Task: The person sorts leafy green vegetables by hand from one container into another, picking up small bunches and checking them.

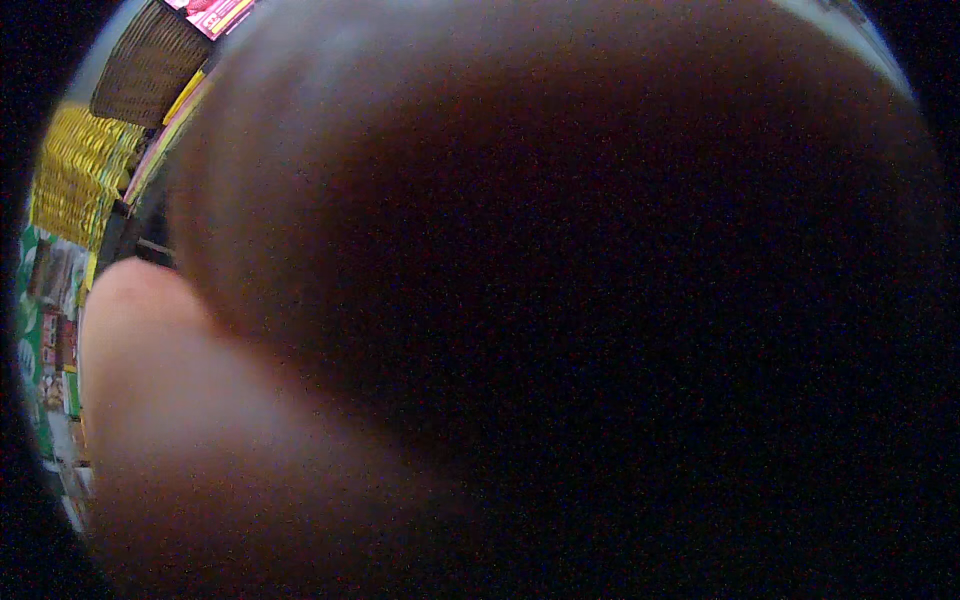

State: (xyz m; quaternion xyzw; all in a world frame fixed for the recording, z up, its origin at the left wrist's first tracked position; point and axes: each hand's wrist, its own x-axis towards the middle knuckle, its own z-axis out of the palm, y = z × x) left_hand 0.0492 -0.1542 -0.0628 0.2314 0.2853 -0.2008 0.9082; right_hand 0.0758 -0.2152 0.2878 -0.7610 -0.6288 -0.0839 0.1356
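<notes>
A hand (225,375) lies right up against the camera and covers most of the view. One fingertip (139,292) shows fairly clearly at the left. Beside and above that finger, another part of the hand (262,180) is blurred and dark. Which of my hands this is, I cannot tell, and no second hand can be made out. Whether the covering hand holds anything is hidden, since the middle and right are almost black.
Along the left rim, a yellow ribbed stack (82,165) sits below a dark brown ribbed stack (150,64). Pink printed packaging (217,13) shows at the top. Green packaging with pictures (49,300) runs down the far left.
</notes>
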